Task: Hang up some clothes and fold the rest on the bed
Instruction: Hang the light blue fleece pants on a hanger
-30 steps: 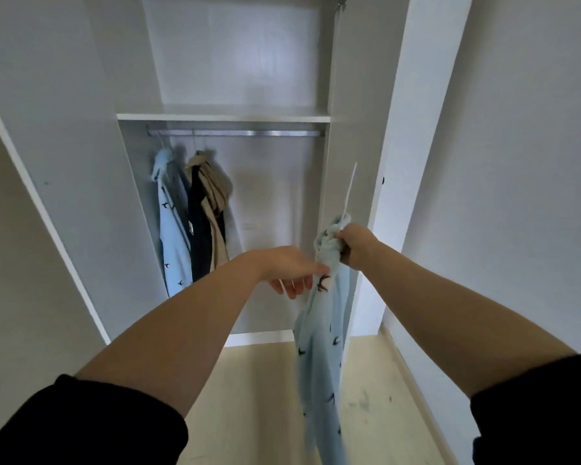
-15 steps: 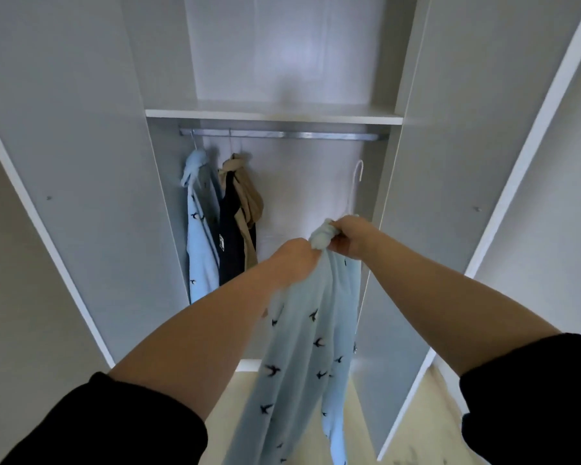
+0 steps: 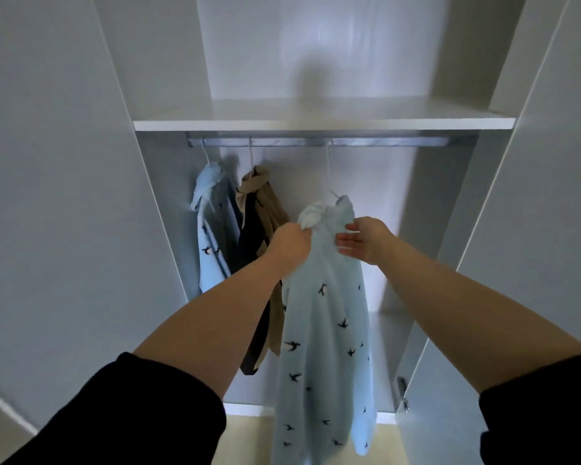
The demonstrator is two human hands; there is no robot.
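Note:
A light blue garment with black bird prints [image 3: 326, 323] hangs on a white hanger [image 3: 329, 177] whose hook is over the metal rail [image 3: 316, 141] inside the wardrobe. My left hand [image 3: 291, 245] grips the bunched fabric near the garment's collar. My right hand [image 3: 363, 241] has straight fingers lying flat against the right shoulder of the garment. Two more hangers at the rail's left hold another light blue bird-print garment [image 3: 213, 229] and a tan and black garment [image 3: 259, 236].
A white shelf [image 3: 322, 117] runs just above the rail. White wardrobe side panels and an open door [image 3: 483, 330] stand to the right, another panel [image 3: 64, 196] to the left. Pale wooden floor [image 3: 245, 437] shows below the wardrobe base.
I have stepped closer to the wardrobe. The hanger's hook went up onto the rail. My right hand let go of the hanger top and opened flat on the garment.

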